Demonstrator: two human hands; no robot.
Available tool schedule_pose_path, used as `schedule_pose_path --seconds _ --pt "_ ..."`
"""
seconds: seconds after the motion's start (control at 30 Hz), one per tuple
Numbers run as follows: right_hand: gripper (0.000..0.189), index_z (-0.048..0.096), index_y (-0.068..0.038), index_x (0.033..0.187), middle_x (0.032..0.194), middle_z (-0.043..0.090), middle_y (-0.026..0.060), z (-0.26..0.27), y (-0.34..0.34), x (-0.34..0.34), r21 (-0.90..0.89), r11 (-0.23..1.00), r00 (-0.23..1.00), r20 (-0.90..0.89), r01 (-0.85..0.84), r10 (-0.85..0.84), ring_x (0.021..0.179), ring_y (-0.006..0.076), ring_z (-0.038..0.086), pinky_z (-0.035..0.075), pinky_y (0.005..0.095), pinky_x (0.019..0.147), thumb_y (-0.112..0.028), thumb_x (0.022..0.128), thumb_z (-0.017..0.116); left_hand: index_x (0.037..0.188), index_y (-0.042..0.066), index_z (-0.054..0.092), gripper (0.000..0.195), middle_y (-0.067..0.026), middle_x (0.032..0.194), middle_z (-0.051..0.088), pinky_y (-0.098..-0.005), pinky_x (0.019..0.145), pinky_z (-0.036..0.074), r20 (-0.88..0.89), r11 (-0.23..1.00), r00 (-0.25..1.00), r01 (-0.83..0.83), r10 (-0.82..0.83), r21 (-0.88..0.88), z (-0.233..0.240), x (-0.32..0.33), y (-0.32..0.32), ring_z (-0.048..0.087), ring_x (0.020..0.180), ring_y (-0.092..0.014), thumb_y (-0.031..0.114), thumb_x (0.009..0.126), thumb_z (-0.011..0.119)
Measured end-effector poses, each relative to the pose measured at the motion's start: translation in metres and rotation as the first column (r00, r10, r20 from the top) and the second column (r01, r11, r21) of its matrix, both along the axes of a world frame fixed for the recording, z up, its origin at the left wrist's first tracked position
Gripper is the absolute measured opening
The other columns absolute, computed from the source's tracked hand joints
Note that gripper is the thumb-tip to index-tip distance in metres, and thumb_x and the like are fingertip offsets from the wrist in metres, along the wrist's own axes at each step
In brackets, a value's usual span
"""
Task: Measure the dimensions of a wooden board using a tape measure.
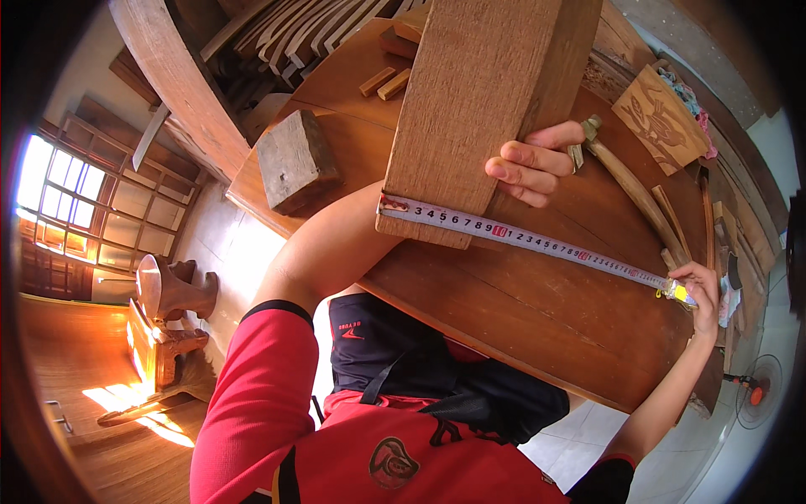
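A thick squared wooden beam [463,113] is held up at an angle above the brown wooden table. My left forearm passes behind it, and my left hand [535,164] wraps its right side with the fingers showing; the thumb is hidden. Across the beam's lower end runs a white tape measure blade [535,239], its tip at the beam's left edge. The blade stretches well past the beam to the right. There, my right hand [699,293] grips the tape measure's yellow-marked case [680,292] over the table's right part.
On the table [541,321] lie a rough wooden block [296,164], two short wood strips [385,83] and a curved wooden handle [636,183]. A bird-patterned wooden panel [661,120] rests at the right. Curved wood pieces [334,28] are stacked behind. A fan [759,390] stands far right.
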State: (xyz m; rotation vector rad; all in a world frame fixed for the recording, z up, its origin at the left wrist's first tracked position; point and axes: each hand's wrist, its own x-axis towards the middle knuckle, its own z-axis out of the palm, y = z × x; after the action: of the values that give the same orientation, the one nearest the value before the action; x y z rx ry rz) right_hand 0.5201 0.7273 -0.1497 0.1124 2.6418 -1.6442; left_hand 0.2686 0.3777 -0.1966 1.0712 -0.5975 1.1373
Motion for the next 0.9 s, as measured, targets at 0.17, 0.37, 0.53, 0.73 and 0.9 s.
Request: schedule_pose_path --seconds 0.17,0.37,0.53,0.73,0.9 --pt "0.050 0.066 0.010 0.100 0.088 0.073 0.0165 -0.001 0.004 0.002 -0.008 1.000 1.000 0.019 -0.012 0.012 0.080 0.0207 0.072 0.056 0.0284 0.075 -0.037 0.083 0.063 0.092 0.012 0.040 0.020 -0.0004 0.090 0.068 -0.0262 0.067 0.053 -0.013 1.000 1.000 -0.012 0.012 -0.021 0.002 0.002 -0.001 0.075 0.083 -0.016 0.013 0.107 0.054" --pt "0.049 0.066 0.010 0.102 0.094 0.073 0.0167 -0.003 0.007 -0.007 0.011 0.999 0.999 0.000 -0.050 0.050 0.087 0.0199 0.072 0.054 0.0287 0.081 -0.035 0.083 0.063 0.095 0.013 0.040 0.020 0.0007 0.094 0.068 -0.0256 0.066 0.053 -0.054 0.999 0.998 -0.009 0.011 0.051 0.008 0.002 -0.002 0.074 0.083 -0.014 0.010 0.105 0.057" --pt "0.049 0.067 0.011 0.104 0.096 0.072 0.0164 -0.002 0.008 -0.003 0.011 0.999 0.999 0.011 -0.035 0.035 0.090 0.0199 0.071 0.053 0.0288 0.083 -0.034 0.084 0.064 0.097 0.013 0.040 0.024 0.0008 0.095 0.067 -0.0236 0.065 0.054 -0.057 0.995 0.998 -0.024 0.029 0.099 0.012 0.002 0.004 0.074 0.083 -0.013 0.005 0.102 0.062" --pt "0.052 0.067 0.011 0.105 0.097 0.072 0.0162 -0.003 0.009 -0.004 0.013 0.999 0.999 0.011 -0.037 0.036 0.089 0.0200 0.071 0.053 0.0287 0.083 -0.036 0.084 0.065 0.097 0.013 0.040 0.026 0.0023 0.094 0.067 -0.0231 0.064 0.053 -0.094 0.994 0.996 0.018 -0.008 0.107 0.012 -0.003 0.006 0.074 0.084 -0.011 0.004 0.100 0.065" --pt "0.053 0.067 0.011 0.105 0.097 0.072 0.0165 0.001 0.009 -0.002 0.016 0.999 0.999 0.030 -0.035 0.035 0.089 0.0200 0.070 0.053 0.0285 0.083 -0.038 0.083 0.066 0.096 0.014 0.040 0.028 0.0031 0.094 0.067 -0.0229 0.064 0.053 -0.039 0.996 0.999 -0.032 0.036 0.086 0.008 0.005 0.004 0.074 0.084 -0.011 0.007 0.099 0.067"
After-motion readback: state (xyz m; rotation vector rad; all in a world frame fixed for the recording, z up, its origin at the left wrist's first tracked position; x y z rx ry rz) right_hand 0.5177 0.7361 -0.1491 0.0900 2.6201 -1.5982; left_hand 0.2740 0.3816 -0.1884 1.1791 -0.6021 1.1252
